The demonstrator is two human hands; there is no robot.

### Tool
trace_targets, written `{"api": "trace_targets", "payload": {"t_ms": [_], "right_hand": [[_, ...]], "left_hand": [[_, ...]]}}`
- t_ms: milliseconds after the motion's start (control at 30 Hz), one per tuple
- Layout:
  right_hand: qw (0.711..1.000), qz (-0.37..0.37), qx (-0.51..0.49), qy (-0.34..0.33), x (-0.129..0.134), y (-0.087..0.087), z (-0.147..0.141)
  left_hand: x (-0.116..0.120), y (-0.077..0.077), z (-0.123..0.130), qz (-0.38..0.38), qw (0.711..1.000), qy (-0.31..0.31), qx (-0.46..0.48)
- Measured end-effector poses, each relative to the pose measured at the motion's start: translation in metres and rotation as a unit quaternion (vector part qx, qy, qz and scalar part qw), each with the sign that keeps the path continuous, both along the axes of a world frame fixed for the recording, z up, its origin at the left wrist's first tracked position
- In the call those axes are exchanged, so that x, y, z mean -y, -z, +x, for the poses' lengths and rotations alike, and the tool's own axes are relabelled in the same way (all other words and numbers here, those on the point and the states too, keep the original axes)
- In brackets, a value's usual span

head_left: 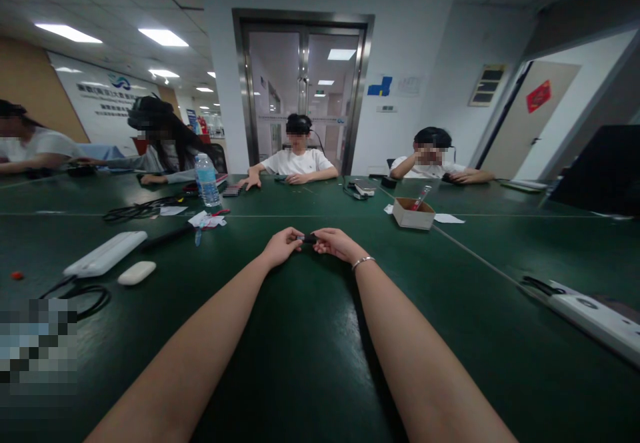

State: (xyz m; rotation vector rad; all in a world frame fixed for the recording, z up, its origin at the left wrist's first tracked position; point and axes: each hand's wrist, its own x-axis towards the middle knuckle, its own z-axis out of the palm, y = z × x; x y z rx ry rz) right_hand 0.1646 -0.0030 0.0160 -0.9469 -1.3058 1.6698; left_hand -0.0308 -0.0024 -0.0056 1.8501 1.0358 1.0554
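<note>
Head view: left hand [283, 246] and right hand [338, 244] raised over green table [310, 310], each with fingers closed on one end of a small black object [309, 238]; object lies roughly level between them, exact type too small to tell. Right wrist carries a bracelet [363, 262]. Open box [413, 213] stands beyond, to the right; water bottle [207, 180] upright beyond, to the left. White case [137, 272] nearer, left side.
</note>
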Motion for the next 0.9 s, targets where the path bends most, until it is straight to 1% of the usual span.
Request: {"api": "trace_targets", "payload": {"t_ms": [133, 233, 333, 500, 567, 667, 733, 800, 900], "right_hand": [[1.000, 0.004, -0.013, -0.011, 0.003, -0.002, 0.001], [1.000, 0.007, -0.027, 0.003, 0.005, -0.004, 0.001], [0.999, 0.006, -0.032, 0.014, 0.006, -0.005, 0.000], [0.999, 0.009, -0.038, 0.010, 0.008, -0.007, 0.001], [0.999, 0.012, -0.036, 0.006, 0.009, -0.007, 0.002], [0.999, 0.009, -0.033, 0.000, 0.010, -0.008, 0.002], [0.999, 0.007, -0.031, -0.004, 0.009, -0.007, 0.002], [0.999, 0.008, -0.030, -0.009, 0.009, -0.006, 0.002], [0.999, 0.009, -0.029, -0.015, 0.008, -0.005, 0.002]], "left_hand": [[0.001, -0.001, 0.000, -0.015, 1.000, -0.003, 0.009], [0.002, -0.003, 0.001, -0.039, 0.999, -0.005, 0.009], [0.003, -0.005, 0.001, -0.050, 0.999, -0.008, -0.007], [0.006, -0.009, 0.001, -0.053, 0.997, -0.025, -0.041], [0.009, -0.011, 0.001, -0.038, 0.996, -0.034, -0.078], [0.016, -0.015, 0.001, 0.022, 0.984, -0.057, -0.167], [0.020, -0.018, 0.000, 0.059, 0.973, -0.072, -0.211], [0.022, -0.020, 0.000, 0.073, 0.968, -0.079, -0.228], [0.023, -0.021, -0.001, 0.067, 0.969, -0.078, -0.225]]}}
